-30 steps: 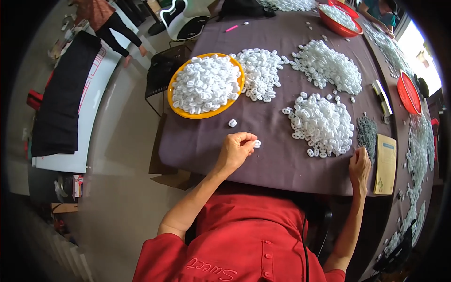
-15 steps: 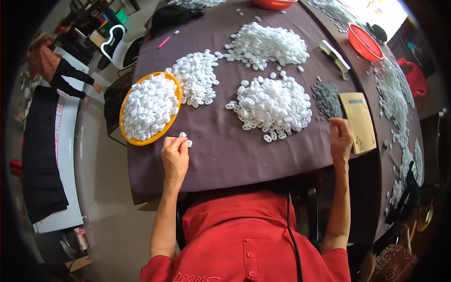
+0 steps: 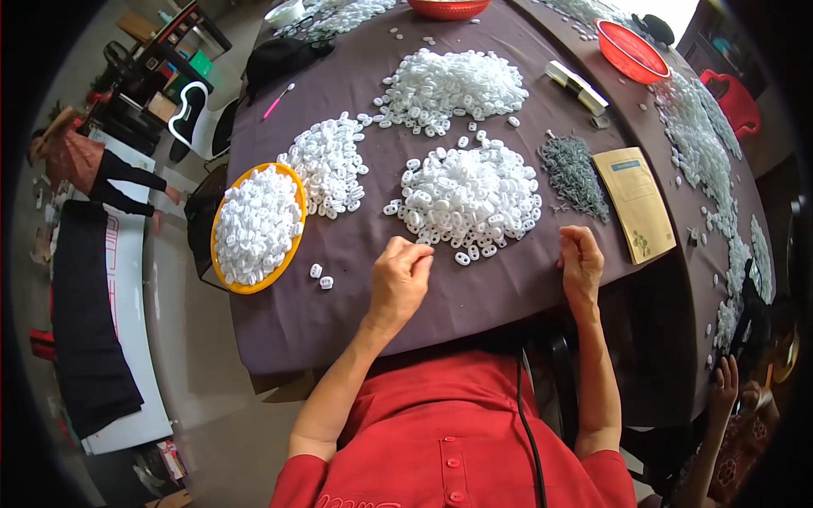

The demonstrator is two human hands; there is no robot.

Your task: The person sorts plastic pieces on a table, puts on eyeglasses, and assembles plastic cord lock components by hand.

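Note:
My left hand (image 3: pixel 401 276) rests on the dark purple tablecloth (image 3: pixel 356 313) with its fingertips pinched together, just short of the near edge of a big pile of small white plastic rings (image 3: pixel 471 190). I see nothing between the fingers. My right hand (image 3: pixel 581 259) lies curled at the pile's right, close to a yellow booklet (image 3: pixel 635 203). Two loose white pieces (image 3: pixel 320 277) lie left of my left hand, beside an orange bowl (image 3: pixel 293 245) heaped with white rings.
More white piles lie farther back (image 3: pixel 327 164) (image 3: pixel 449 83), and a grey pile of small parts (image 3: pixel 573 173) sits by the booklet. A red bowl (image 3: pixel 630 49) stands at the far right. Another person's hand (image 3: pixel 725 388) shows at the lower right; someone stands at the left (image 3: pixel 78 161).
My left hand has left the two small pieces beside the orange bowl and moved right to the middle pile. My right hand has shifted from the booklet's edge toward that pile.

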